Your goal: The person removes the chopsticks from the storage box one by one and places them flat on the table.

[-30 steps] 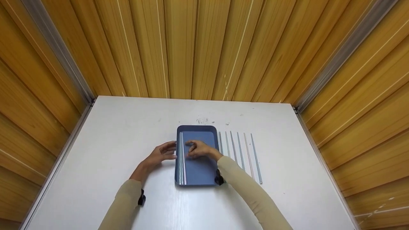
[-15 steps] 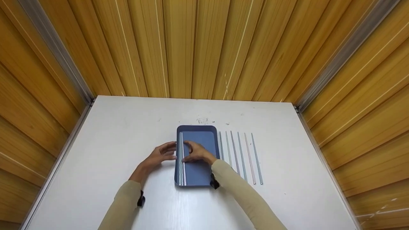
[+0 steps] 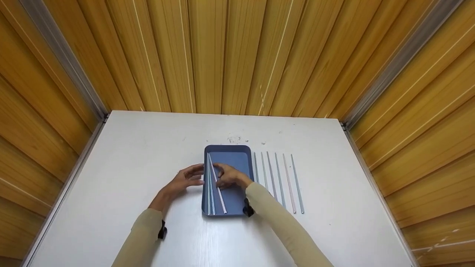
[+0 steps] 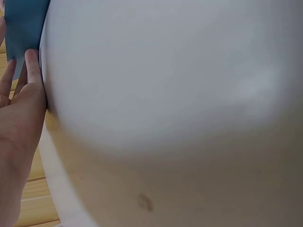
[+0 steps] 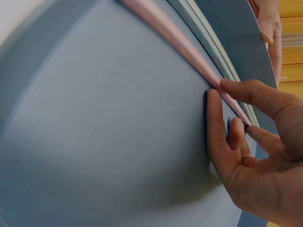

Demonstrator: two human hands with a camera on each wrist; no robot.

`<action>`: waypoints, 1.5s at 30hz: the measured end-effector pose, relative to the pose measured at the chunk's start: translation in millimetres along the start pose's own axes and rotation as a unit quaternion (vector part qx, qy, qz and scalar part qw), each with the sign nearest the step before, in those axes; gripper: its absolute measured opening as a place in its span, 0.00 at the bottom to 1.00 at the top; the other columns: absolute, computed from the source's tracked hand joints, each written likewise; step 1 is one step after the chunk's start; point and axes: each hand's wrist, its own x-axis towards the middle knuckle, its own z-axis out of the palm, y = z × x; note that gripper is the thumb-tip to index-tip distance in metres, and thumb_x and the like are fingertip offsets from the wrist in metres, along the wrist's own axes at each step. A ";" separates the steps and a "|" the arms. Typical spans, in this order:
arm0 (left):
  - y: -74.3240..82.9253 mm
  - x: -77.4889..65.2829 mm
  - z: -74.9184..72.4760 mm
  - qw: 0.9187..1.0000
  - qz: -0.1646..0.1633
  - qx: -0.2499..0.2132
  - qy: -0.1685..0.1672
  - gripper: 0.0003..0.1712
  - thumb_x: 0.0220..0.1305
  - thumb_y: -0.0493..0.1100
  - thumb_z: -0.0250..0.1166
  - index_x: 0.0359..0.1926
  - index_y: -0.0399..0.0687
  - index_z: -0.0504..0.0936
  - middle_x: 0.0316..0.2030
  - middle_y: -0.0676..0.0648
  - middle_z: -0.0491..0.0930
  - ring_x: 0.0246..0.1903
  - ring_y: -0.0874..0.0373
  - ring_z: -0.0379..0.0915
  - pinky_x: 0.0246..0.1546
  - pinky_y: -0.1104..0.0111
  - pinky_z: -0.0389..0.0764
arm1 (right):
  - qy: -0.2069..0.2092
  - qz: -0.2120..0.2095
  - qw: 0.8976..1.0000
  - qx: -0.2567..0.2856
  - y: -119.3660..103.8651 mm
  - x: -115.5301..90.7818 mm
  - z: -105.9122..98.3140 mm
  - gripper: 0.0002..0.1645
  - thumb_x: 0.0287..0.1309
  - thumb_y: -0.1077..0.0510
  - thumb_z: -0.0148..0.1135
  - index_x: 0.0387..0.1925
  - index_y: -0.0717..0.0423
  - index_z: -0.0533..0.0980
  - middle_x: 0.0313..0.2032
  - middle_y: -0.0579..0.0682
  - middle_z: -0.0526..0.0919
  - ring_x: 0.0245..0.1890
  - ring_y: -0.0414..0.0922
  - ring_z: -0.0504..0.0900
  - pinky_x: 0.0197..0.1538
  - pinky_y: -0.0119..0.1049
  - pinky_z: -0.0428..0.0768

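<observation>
In the head view a blue tray [image 3: 235,202] stands upright to me, with a few pale chopsticks [image 3: 210,202] lying along its left wall. A pink chopstick [image 3: 222,203] slants away from them, its near end swung toward the tray's middle. My right hand [image 3: 231,176] reaches into the tray and pinches this stick; in the right wrist view the thumb and a finger lie on either side of the pink chopstick [image 5: 182,45]. My left hand [image 3: 182,181] rests its fingertips against the tray's left outer side, fingers extended, as the left wrist view of the hand [image 4: 21,118] also shows.
Several more chopsticks [image 3: 289,185], bluish and pink, lie side by side on the white table [image 3: 141,141] right of the tray. Dark marks [image 3: 234,139] spot the tabletop behind the tray. Wood-patterned walls [image 3: 237,55] surround the table.
My right hand has come down onto the pink chopstick, then shifted slightly right, swinging the stick's near end away from the others. The left hand stays at the tray's side.
</observation>
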 end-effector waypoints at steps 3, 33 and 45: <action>-0.7 -0.9 -0.7 1.000 0.007 -0.001 -0.001 0.43 0.66 0.36 0.70 0.77 0.40 0.60 0.74 0.34 0.65 0.74 0.37 0.60 0.67 0.65 0.78 | 0.004 -0.003 1.000 -0.010 -1.6 -1.5 1.9 0.57 0.47 0.80 0.69 0.77 0.51 0.60 0.36 0.50 0.69 0.26 0.43 0.78 0.35 0.39 0.91; -1.8 -0.9 0.8 1.000 0.016 0.005 0.006 0.42 0.65 0.36 0.71 0.76 0.42 0.63 0.72 0.36 0.68 0.73 0.41 0.63 0.72 0.59 0.73 | -0.011 -0.008 0.997 0.070 1.9 -4.0 -18.0 0.46 0.56 0.78 0.64 0.75 0.63 0.61 0.33 0.51 0.78 0.29 0.43 0.81 0.48 0.46 0.91; 0.6 -0.4 0.6 1.000 0.017 -0.003 0.008 0.43 0.64 0.35 0.71 0.76 0.38 0.62 0.72 0.32 0.66 0.73 0.37 0.62 0.73 0.58 0.72 | -0.015 -0.006 0.995 0.095 8.0 -12.5 -26.5 0.49 0.55 0.80 0.63 0.76 0.58 0.60 0.33 0.49 0.78 0.27 0.43 0.83 0.40 0.42 0.91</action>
